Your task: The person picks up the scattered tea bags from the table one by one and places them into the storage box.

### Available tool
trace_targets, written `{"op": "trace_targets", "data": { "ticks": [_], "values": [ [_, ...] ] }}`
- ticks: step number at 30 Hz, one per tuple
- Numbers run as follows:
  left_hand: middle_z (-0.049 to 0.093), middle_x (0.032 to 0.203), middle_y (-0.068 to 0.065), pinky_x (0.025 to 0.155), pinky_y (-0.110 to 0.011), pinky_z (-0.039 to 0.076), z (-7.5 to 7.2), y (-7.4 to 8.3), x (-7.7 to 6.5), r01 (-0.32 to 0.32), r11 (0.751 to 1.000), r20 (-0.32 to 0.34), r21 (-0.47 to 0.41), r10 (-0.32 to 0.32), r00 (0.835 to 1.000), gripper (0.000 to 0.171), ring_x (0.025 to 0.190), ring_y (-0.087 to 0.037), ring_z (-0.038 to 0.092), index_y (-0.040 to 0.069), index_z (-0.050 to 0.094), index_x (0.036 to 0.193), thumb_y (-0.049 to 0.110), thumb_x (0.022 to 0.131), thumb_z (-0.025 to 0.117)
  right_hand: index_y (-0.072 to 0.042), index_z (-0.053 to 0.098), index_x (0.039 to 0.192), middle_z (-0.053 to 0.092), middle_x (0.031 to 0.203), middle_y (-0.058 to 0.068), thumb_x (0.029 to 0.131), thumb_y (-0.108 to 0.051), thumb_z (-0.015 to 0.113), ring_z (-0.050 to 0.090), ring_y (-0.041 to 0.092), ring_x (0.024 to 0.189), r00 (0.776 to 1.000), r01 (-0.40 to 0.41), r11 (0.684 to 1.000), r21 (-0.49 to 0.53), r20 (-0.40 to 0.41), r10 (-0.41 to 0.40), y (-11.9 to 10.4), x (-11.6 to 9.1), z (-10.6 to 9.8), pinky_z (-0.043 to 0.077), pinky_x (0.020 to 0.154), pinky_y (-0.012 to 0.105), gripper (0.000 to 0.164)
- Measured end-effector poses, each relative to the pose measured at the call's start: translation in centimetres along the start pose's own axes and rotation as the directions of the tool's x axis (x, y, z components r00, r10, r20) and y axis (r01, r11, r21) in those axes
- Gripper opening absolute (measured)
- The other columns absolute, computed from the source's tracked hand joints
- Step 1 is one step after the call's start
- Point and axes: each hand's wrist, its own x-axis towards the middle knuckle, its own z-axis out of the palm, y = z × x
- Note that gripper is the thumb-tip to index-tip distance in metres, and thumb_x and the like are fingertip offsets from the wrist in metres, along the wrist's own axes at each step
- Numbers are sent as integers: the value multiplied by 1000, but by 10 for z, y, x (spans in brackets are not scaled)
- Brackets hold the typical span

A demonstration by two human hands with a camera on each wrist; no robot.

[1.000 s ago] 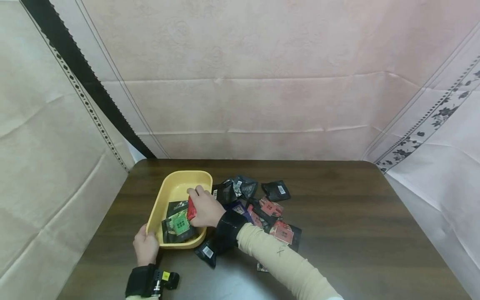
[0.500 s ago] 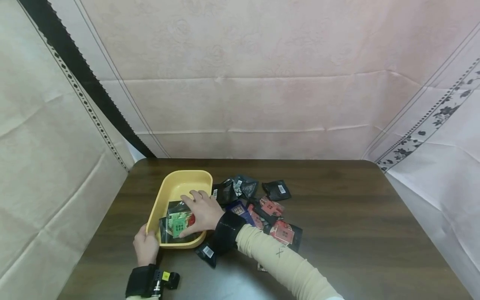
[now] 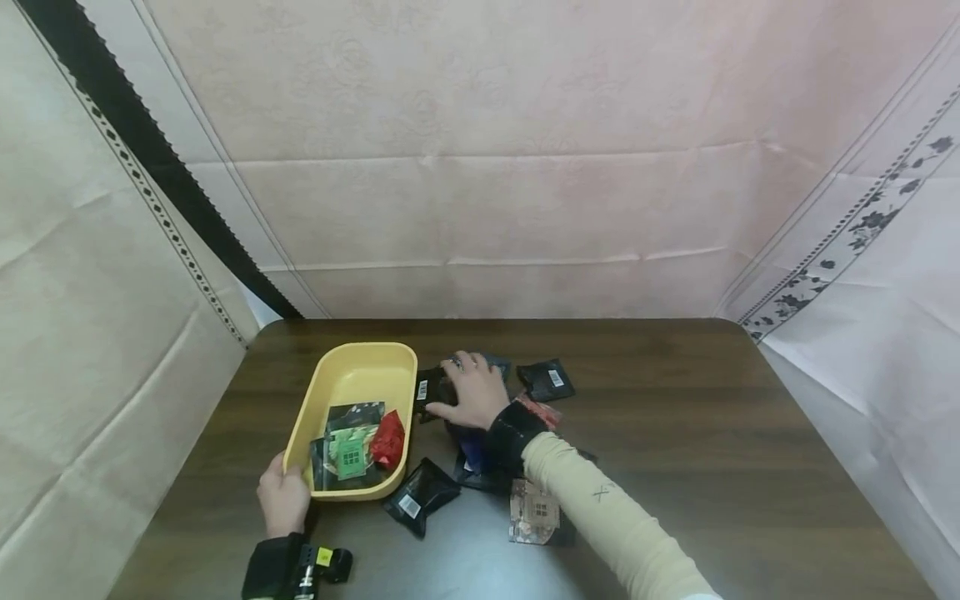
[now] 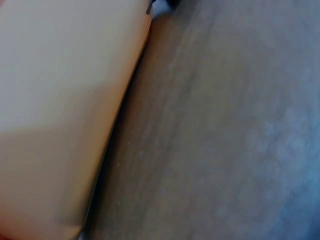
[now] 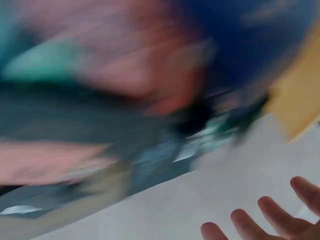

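My left hand (image 3: 283,500) grips the near left corner of a yellow plastic tray (image 3: 365,373); in the left wrist view the tray's side (image 4: 60,100) fills the left. Inside lie black packets, one with a green label (image 3: 349,458), and a crumpled red packet (image 3: 387,440). My right hand (image 3: 476,393) is spread over a pile of small packets right of the tray, holding nothing I can see. Its fingers (image 5: 272,212) are apart in the right wrist view, where the packets are blurred. Beneath it, a black packet (image 3: 429,390) shows; the hand and forearm hide others.
A black packet with a white label (image 3: 423,498) lies just right of the tray's near corner. Another black packet (image 3: 546,381) sits at the pile's far right. A beige-labelled packet (image 3: 534,512) is near the right forearm. The dark wooden table (image 3: 712,467) extends to the right.
My right hand has let go of the red packet inside the tray, then moved right, out over the pile. The left hand keeps its grip on the tray.
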Motion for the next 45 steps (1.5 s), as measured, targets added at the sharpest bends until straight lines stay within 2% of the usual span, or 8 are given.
{"op": "trace_targets", "data": {
  "ticks": [6, 11, 15, 21, 24, 32, 38, 45],
  "values": [
    [41, 127, -34, 90, -53, 34, -5, -4, 1, -1, 1000, -4, -6, 1, 1000, 43, 109, -41, 43, -12, 36, 131, 3, 92, 25, -14, 45, 133, 39, 136, 16, 76, -62, 56, 35, 35, 122, 988, -150, 988, -43, -27, 149, 49, -5, 9, 36, 87, 53, 75],
    [41, 127, -34, 90, -53, 34, -5, -5, -2, 3, 1000, -3, 2, -3, 1000, 43, 109, -40, 43, -12, 37, 130, 3, 92, 25, -11, 46, 132, 39, 135, 19, 77, -54, 60, 34, 38, 121, 974, -225, 974, -29, -9, 225, 78, -10, 12, 36, 85, 58, 72],
    [42, 126, -34, 90, -53, 33, -3, -6, -4, -1, 1000, 8, 10, 0, 1000, 43, 109, -41, 43, -13, 37, 130, 3, 92, 26, -10, 46, 132, 38, 134, 21, 75, -48, 63, 33, 42, 119, 952, -304, 953, 5, 27, 304, 105, -15, 22, 36, 79, 63, 70],
    [43, 125, -33, 90, -53, 34, 0, -7, -6, -6, 1000, 20, 21, 6, 1000, 42, 108, -40, 44, -12, 39, 129, 3, 91, 26, -14, 44, 134, 40, 131, 21, 75, -42, 61, 37, 45, 112, 885, -438, 898, 32, 190, 425, 135, -24, 35, 38, 75, 64, 67],
    [44, 124, -33, 89, -53, 35, 0, -8, -7, -11, 1000, 16, 26, 10, 1000, 42, 107, -40, 45, -12, 40, 128, 2, 91, 26, -14, 46, 133, 44, 127, 20, 76, -36, 59, 40, 45, 109, 874, -443, 896, 34, 242, 422, 140, -24, 35, 40, 74, 61, 62],
    [43, 125, -33, 91, -54, 34, 0, -6, -7, -17, 1000, 8, 11, 17, 1000, 42, 109, -41, 44, -12, 39, 128, 2, 91, 26, -11, 49, 123, 47, 115, 20, 74, -14, 68, 43, 47, 98, 907, -367, 930, -40, 206, 367, 137, -20, 30, 44, 58, 59, 53],
    [45, 122, -34, 89, -52, 35, 1, -6, -5, -35, 999, 1, 15, 35, 999, 41, 106, -40, 45, -13, 41, 127, 0, 91, 27, -5, 59, 103, 51, 96, 15, 85, -2, 53, 52, 41, 82, 944, -316, 937, -147, 51, 326, 133, -17, 32, 45, 50, 53, 19],
    [43, 125, -34, 92, -53, 33, -1, -3, -1, -20, 1000, -12, -7, 20, 1000, 42, 110, -41, 43, -13, 39, 128, 1, 91, 26, -8, 65, 89, 52, 82, 9, 84, 0, 52, 54, 30, 66, 976, -208, 954, -218, -108, 188, 126, -9, 29, 47, 50, 44, 16]
  ]
}}
